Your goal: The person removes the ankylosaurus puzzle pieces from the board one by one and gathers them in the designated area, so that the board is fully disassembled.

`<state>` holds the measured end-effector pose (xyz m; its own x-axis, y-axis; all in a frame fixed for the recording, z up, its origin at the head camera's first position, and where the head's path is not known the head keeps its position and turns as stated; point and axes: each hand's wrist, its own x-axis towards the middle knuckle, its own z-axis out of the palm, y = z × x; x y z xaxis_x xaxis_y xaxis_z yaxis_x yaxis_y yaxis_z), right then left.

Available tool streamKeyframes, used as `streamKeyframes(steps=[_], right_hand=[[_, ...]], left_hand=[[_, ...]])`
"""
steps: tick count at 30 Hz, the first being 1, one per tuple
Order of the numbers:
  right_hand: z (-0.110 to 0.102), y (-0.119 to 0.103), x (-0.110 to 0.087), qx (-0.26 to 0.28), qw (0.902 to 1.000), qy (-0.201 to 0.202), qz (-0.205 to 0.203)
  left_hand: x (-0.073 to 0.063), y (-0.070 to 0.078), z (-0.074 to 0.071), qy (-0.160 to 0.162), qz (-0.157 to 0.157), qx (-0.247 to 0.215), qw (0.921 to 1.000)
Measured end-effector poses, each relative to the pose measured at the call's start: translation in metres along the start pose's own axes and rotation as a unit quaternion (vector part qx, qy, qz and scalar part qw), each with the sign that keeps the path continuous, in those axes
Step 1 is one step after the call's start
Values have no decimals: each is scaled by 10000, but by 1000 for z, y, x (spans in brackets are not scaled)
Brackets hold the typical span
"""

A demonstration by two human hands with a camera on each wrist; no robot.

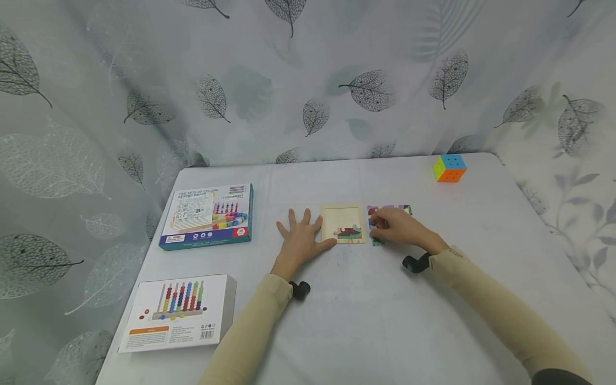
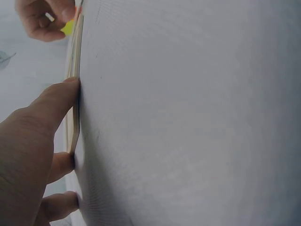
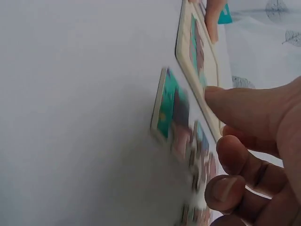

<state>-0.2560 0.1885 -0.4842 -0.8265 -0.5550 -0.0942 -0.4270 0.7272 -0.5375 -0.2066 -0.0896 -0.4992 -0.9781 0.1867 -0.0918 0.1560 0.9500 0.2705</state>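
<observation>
A shallow wooden puzzle tray (image 1: pixel 341 214) lies mid-table, with a few joined picture pieces (image 1: pixel 348 232) in its lower right part. My left hand (image 1: pixel 300 240) rests with fingers spread at the tray's left side; in the left wrist view its thumb (image 2: pixel 59 101) touches the tray edge. To the right of the tray lie loose jigsaw pieces (image 1: pixel 376 242), partly covered by my right hand (image 1: pixel 399 227). Its fingers bend over them, thumb (image 3: pixel 235 101) extended toward the tray. Blur and overlap hide whether a piece is between its fingertips. A green-edged piece (image 3: pixel 165 108) lies below that hand.
At the left stand two boxes: a blue-edged bead-set box (image 1: pixel 207 216) and a white box (image 1: pixel 178 313) with a bead-column picture. A colourful puzzle cube (image 1: pixel 449 168) sits at the back right. A leaf-patterned curtain (image 1: pixel 308 80) hangs behind the white table (image 1: pixel 366 326).
</observation>
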Motion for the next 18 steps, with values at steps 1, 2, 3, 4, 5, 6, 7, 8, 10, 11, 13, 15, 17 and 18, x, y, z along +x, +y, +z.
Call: streamKeyframes(steps=[1,2,3,4,5,6,7,8,10,11,13,15,17,18], right_hand=[[1,-3,2,-18,10000,15,-60],[3,-6,5,-29,9999,32,-146],[5,-9,8,-39,9998,40,-192],[7,-13,10,-58,9998,24,-214],[9,-17,13,-67,9997,8,-253],[11,-22,16,-93,9996,-6,-278],[13,-26,19,-127,9995,-33,-285],[15,-31,22,-159,9994,-77,-294],[19,-39,27,-279,9990,-194,-305],[21,-42,29,-356,9984,-246,-354],[26,-45,32,-556,9968,-335,-456],[30,-45,34,-677,9956,-376,-534],[33,-45,35,-735,9949,-364,-586],[34,-45,35,-725,9949,-360,-594]], left_hand=[[0,0,0,-6,-1,10,10000],[0,-1,1,-9,3,25,10000],[0,-1,1,-4,7,39,10000],[1,-1,1,-2,15,48,10000],[1,-1,1,0,21,60,10000],[1,-1,1,2,30,69,10000],[1,-1,1,6,35,79,10000],[1,-1,1,4,40,88,10000],[1,-1,1,1,43,95,9999],[1,-1,1,-3,40,107,9999],[1,-1,1,-14,38,112,9999],[1,-2,1,-23,45,112,9999],[1,-2,2,-23,48,119,9999],[1,-2,2,-19,47,116,9999]])
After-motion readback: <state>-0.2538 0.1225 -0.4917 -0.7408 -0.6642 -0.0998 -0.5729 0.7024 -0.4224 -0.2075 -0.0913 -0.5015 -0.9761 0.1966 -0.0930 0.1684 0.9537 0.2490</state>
